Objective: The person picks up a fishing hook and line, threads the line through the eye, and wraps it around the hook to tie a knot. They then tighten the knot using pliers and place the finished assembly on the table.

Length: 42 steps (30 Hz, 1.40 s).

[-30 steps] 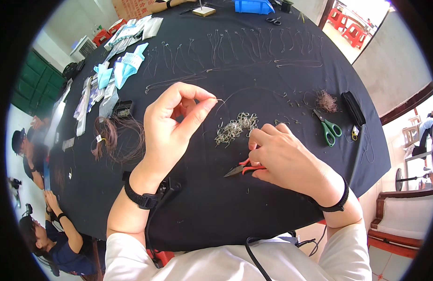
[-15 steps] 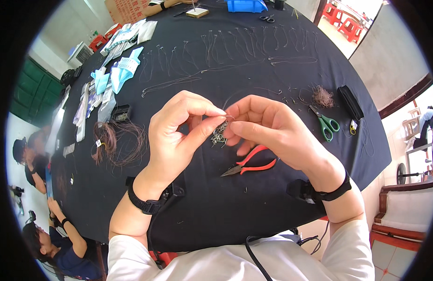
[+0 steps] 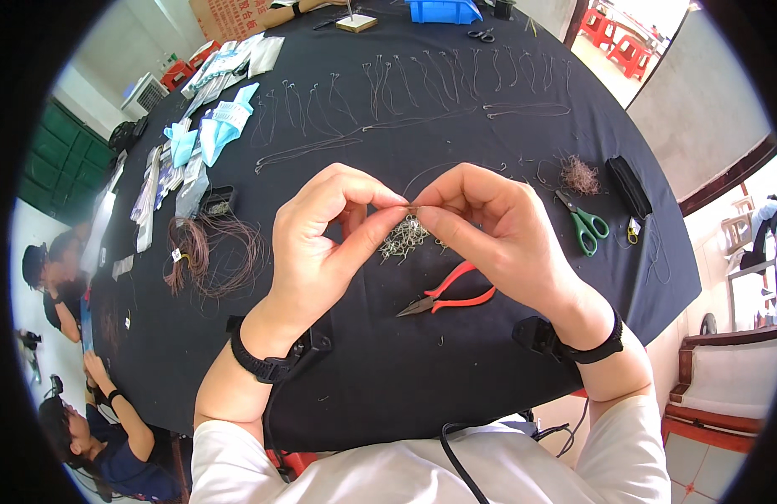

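My left hand [image 3: 321,231] and my right hand [image 3: 497,227] meet over the middle of the black-covered table. Thumb and forefinger of each are pinched on a thin brown fishing line [image 3: 413,207], the fingertips nearly touching. Whether a hook is on it, I cannot tell. Just below the fingertips lies a heap of small silvery metal hooks [image 3: 402,240], partly hidden by my right hand. Pliers with red handles [image 3: 416,307] lie nearer to me, jaws pointing left. Right of my right hand are green-handled scissors [image 3: 580,218] and a tangle of brown line [image 3: 578,175].
Several thin lines with small hooks [image 3: 376,88] lie in rows across the far table. At left are a brown line bundle [image 3: 191,252], a small black box [image 3: 218,202] and blue-and-white packets [image 3: 224,126]. A black case [image 3: 630,186] lies right. Other people sit around the table.
My right hand has moved slightly left and up; its thumb and forefinger have closed on the line beside my left fingertips. More of the hook heap shows. My left hand stays nearly still.
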Available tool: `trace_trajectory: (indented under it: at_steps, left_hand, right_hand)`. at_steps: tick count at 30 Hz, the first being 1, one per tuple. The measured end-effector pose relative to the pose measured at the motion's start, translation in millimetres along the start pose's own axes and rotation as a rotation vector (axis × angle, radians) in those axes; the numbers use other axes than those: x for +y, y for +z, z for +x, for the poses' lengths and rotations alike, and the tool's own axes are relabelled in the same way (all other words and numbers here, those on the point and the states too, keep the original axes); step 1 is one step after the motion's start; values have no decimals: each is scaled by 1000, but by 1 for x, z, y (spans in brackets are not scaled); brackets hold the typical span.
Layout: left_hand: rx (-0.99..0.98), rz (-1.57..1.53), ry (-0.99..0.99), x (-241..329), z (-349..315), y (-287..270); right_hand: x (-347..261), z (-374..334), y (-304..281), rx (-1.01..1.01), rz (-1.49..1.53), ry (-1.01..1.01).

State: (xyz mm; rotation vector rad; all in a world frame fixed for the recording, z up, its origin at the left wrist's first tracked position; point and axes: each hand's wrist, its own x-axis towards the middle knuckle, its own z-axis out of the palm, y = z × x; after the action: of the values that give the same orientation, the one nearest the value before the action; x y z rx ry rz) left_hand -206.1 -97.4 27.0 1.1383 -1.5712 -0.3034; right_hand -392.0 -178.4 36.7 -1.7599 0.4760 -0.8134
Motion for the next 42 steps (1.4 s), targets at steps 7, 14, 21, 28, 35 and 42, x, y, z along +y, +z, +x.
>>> trace_trajectory:
  at_steps: [7,14,21,28,35,42]
  left_hand:
    - [-85,25,-111,7,-2,-3]
    - [-80,20,-149,9,-2,-2]
    - [-78,21,-136,10,-1,-2]
    - [-91,23,-136,9,-2,-2]
    - [-73,-152,-288,4,-5,2]
    - [-42,-249,-389,8,-4,3]
  right_hand:
    - [-1,0,-1,5,-42,-24]
    - [0,1,-1,6,-94,-101]
    - [-1,1,-2,8,-132,-111]
    - [-1,1,-2,7,-154,-136]
    - [1,1,-2,45,-331,-289]
    - [1,2,-2,60,-315,-243]
